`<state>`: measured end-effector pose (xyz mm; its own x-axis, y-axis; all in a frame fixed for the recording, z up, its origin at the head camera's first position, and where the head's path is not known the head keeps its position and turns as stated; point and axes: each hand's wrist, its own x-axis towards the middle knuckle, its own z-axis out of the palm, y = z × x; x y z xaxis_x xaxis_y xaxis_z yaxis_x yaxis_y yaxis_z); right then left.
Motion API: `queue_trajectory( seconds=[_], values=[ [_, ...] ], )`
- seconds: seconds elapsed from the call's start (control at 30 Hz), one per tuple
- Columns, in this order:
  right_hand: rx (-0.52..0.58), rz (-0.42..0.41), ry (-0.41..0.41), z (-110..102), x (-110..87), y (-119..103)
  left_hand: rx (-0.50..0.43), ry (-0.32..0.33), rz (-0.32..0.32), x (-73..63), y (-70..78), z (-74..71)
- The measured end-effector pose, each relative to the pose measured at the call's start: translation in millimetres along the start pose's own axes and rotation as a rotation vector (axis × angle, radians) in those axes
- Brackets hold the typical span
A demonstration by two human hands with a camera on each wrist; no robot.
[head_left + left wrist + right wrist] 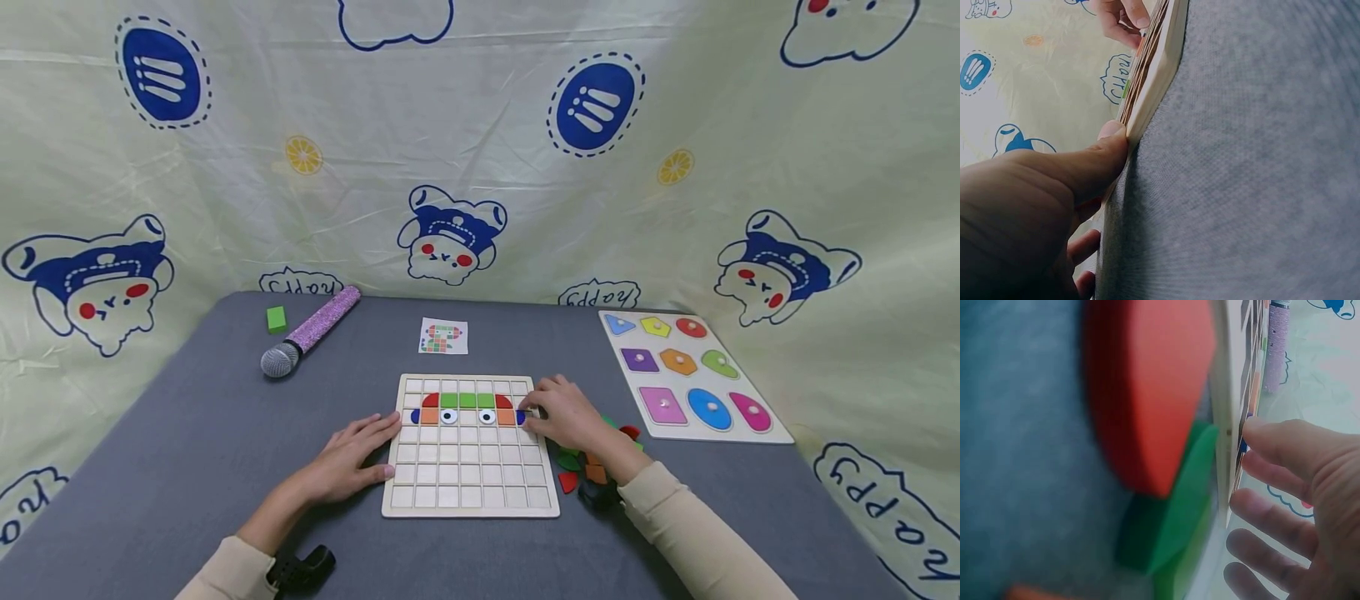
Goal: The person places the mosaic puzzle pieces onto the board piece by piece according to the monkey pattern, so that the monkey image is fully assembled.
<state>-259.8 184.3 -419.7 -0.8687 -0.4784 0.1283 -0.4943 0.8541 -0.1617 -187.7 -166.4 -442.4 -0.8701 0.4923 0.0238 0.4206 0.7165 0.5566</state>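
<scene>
A wooden grid board (468,475) lies flat on the table. Two of its rows hold coloured pieces: green squares (467,401), red curved pieces (431,401), orange squares (429,416), and two eye pieces (448,416). At the left end of the lower row sits a blue rounded piece (416,416). My right hand (562,411) pinches a matching blue rounded piece (521,417) between thumb and forefinger at the row's right end; the other fingers spread loosely in the right wrist view. My left hand (348,458) rests against the board's left edge, its fingers fairly straight.
Loose coloured pieces (568,482) lie right of the board, partly under my right forearm. A small picture card (443,337) lies behind it. A purple microphone (322,321) and a green block (277,319) stand back left. A shape puzzle (633,417) lies right.
</scene>
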Motion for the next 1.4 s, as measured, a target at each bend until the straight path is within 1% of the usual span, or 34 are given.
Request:
queue_trajectory(
  seconds=[0.17, 0.47, 0.73, 0.9, 1.13, 1.27, 1.4],
  values=[
    [-0.003, 0.022, 0.007, 1, -2.8, 1, -0.002, -0.001, -0.001, -0.4, 0.8, -0.7],
    [-0.001, 0.010, 0.025, 1, -4.8, 2, -0.004, 0.003, 0.014, -1.4, 1.5, -1.5],
    [0.011, 0.011, 0.038, -11, -10.4, 6, -0.006, -0.009, -0.009, 0.3, 1.6, -1.0],
    [0.014, 0.030, 0.053, -16, -21.1, 11, -0.001, -0.006, -0.015, 0.5, 1.3, -0.5],
    [0.028, 0.042, 0.056, -21, -42.4, 16, -0.003, -0.003, -0.014, 0.3, 0.5, 0.7],
    [0.041, 0.017, 0.054, -24, -56.4, 20, -0.008, -0.006, -0.014, 0.0, 0.7, 0.1],
    [0.054, -0.036, 0.058, -26, -69.6, 25, -0.010, -0.006, -0.009, -0.4, 1.1, -0.5]
  ],
)
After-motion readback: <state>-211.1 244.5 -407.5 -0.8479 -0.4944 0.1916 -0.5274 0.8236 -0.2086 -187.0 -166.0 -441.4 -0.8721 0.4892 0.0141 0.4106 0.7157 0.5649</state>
